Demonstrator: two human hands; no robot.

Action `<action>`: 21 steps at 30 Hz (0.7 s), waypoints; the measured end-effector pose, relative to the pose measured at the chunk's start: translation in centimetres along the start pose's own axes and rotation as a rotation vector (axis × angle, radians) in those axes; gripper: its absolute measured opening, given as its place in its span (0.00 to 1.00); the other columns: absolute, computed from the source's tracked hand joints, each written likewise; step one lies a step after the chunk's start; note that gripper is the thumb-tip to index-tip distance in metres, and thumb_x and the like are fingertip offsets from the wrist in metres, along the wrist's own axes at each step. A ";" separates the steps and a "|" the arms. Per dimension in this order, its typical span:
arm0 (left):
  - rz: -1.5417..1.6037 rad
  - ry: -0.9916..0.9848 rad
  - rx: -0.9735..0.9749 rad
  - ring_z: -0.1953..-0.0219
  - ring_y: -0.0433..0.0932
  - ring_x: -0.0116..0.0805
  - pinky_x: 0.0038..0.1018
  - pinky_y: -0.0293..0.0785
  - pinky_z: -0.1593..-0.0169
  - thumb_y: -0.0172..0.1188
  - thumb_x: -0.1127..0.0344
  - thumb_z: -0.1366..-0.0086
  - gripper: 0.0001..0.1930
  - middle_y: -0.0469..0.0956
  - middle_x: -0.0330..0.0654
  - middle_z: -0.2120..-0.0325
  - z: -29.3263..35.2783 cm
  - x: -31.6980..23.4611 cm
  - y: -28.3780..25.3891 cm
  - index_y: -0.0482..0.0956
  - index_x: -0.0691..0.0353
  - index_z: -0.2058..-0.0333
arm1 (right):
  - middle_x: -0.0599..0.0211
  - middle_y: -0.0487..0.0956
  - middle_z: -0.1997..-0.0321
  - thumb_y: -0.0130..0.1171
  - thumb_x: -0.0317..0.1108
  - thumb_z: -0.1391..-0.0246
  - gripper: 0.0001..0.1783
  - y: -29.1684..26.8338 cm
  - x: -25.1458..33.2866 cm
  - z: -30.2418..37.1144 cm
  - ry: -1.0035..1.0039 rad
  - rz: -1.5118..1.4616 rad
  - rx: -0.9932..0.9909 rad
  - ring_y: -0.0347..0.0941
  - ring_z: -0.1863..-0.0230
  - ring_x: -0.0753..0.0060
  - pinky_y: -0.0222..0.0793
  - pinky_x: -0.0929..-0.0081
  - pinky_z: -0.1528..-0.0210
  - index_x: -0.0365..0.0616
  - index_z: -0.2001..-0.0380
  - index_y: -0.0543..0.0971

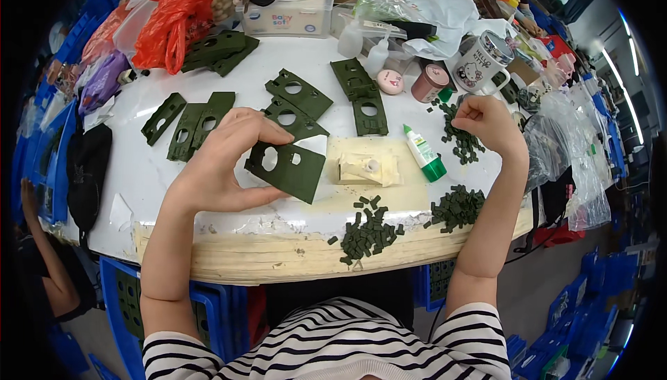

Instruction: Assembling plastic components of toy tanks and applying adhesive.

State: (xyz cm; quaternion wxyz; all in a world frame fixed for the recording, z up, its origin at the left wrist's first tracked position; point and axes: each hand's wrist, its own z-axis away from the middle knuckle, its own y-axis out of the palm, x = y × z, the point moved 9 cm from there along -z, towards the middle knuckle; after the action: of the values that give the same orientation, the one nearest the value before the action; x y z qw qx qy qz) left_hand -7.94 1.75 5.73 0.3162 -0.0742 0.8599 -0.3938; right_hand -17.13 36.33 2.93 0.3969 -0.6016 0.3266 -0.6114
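My left hand (212,168) is closed on a dark green plastic plate (303,177) by its edges, tilted above the near left of the table. A large round hole and a small square one pierce the plate. My right hand (492,124) is pinched above a pile of small dark green pieces (464,145); whatever its fingertips hold is hidden. Two more piles of such pieces lie nearer me, one in the middle (369,233) and one at the right (456,208). Between my hands lie a green-and-white glue bottle (422,152) and a yellowish taped block (356,169).
More green plates lie beyond my left hand (182,137) and further back (368,105). A white mug (481,71), pink tin (429,85) and clear plastic box (286,15) stand at the back. A red bag (170,29) sits far left. Blue crates (125,296) are below the table edge.
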 end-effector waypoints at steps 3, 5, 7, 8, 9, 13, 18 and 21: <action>0.047 0.071 -0.029 0.62 0.75 0.44 0.37 0.66 0.49 0.76 0.62 0.59 0.28 0.78 0.44 0.64 0.1 -0.7 0.6 0.77 0.65 0.58 | 0.67 0.78 0.80 0.68 0.25 0.63 0.08 2.0 -1.2 -0.6 -0.056 -0.006 0.143 0.72 0.77 0.77 0.68 0.76 0.73 0.39 0.75 0.80; 0.016 0.095 -0.084 0.64 0.75 0.44 0.37 0.68 0.51 0.77 0.59 0.59 0.29 0.78 0.45 0.66 -0.1 -1.1 0.7 0.77 0.66 0.58 | 0.67 0.79 0.79 0.68 0.24 0.65 0.08 2.8 -1.1 -0.6 -0.064 0.002 0.191 0.72 0.78 0.75 0.68 0.74 0.73 0.39 0.76 0.80; -0.003 0.100 -0.117 0.64 0.75 0.44 0.36 0.69 0.53 0.78 0.58 0.59 0.30 0.78 0.45 0.66 -0.1 -1.3 0.6 0.78 0.66 0.58 | 0.66 0.79 0.79 0.68 0.24 0.65 0.08 3.6 -1.5 -1.1 -0.037 0.021 0.234 0.73 0.78 0.74 0.68 0.74 0.73 0.39 0.76 0.80; -0.024 0.094 -0.114 0.63 0.76 0.44 0.36 0.70 0.53 0.78 0.56 0.59 0.32 0.79 0.45 0.66 0.0 -1.2 0.7 0.77 0.67 0.57 | 0.66 0.79 0.79 0.68 0.25 0.65 0.08 3.8 -1.6 -1.2 -0.018 0.037 0.237 0.73 0.78 0.74 0.69 0.74 0.73 0.39 0.76 0.80; -0.046 0.088 -0.112 0.63 0.77 0.43 0.36 0.71 0.53 0.78 0.55 0.60 0.34 0.79 0.45 0.65 0.0 -1.2 0.8 0.77 0.67 0.57 | 0.66 0.79 0.79 0.68 0.25 0.65 0.08 4.0 -1.6 -1.3 0.001 0.053 0.239 0.73 0.78 0.74 0.69 0.74 0.73 0.39 0.77 0.80; -0.059 -0.038 -0.192 0.63 0.77 0.41 0.33 0.72 0.57 0.79 0.54 0.61 0.34 0.80 0.45 0.65 0.2 -0.9 0.5 0.77 0.68 0.57 | 0.64 0.79 0.79 0.68 0.25 0.66 0.07 4.6 -1.3 -1.7 -0.013 0.084 0.255 0.74 0.78 0.72 0.69 0.73 0.73 0.38 0.79 0.80; -0.195 0.047 -0.261 0.66 0.76 0.41 0.33 0.70 0.59 0.78 0.58 0.61 0.31 0.79 0.43 0.66 -0.1 -2.2 0.0 0.78 0.64 0.57 | 0.63 0.79 0.81 0.66 0.24 0.65 0.06 3.3 0.2 -1.2 -0.046 0.164 0.146 0.74 0.78 0.72 0.69 0.73 0.74 0.37 0.80 0.80; -0.245 0.029 -0.266 0.65 0.77 0.42 0.33 0.70 0.60 0.79 0.58 0.62 0.31 0.79 0.44 0.67 0.1 -2.5 -0.1 0.79 0.65 0.59 | 0.65 0.80 0.77 0.64 0.22 0.59 0.05 1.0 4.0 0.3 -0.136 -0.070 -0.094 0.74 0.76 0.77 0.70 0.78 0.72 0.35 0.74 0.81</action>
State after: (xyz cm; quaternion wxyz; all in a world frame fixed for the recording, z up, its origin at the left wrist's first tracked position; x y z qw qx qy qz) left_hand -5.89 2.50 6.97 0.2407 -0.2137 0.8935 -0.3130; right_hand -16.60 32.39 3.98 0.3677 -0.6707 0.3059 -0.5669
